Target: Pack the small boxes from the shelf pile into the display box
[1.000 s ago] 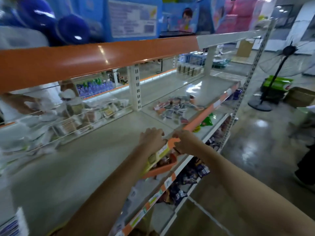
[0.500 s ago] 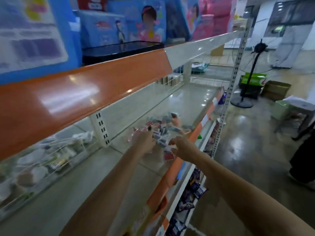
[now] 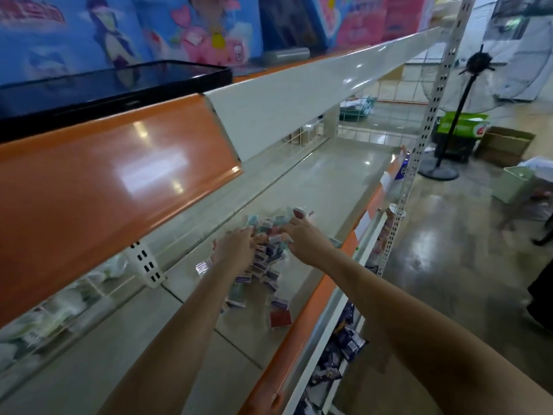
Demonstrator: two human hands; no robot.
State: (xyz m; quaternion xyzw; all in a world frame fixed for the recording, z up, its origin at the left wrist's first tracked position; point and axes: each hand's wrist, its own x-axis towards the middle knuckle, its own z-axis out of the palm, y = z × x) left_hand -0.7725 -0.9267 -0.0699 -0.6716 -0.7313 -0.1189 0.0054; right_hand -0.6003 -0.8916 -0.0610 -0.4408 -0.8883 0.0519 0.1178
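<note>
While both hands work in the heap, the packing looks far from finished:

Pile: the small boxes (image 3: 263,265) lie loose in a scattered heap on the middle shelf (image 3: 329,181), near its orange front edge; many are left to gather.

Left hand (image 3: 238,250): sunk into the near side of the heap, fingers curled down among the boxes; the picture is too blurred to tell whether its grip holds any.

Right hand (image 3: 302,236): touching the far side of the heap, fingers bent onto the boxes; whether its grip has closed on one I cannot tell.

Display box: not in this view, so how many boxes it already holds is unknown.

Left to do: by my judgement, nearly the whole heap has to be collected and carried across.
</note>
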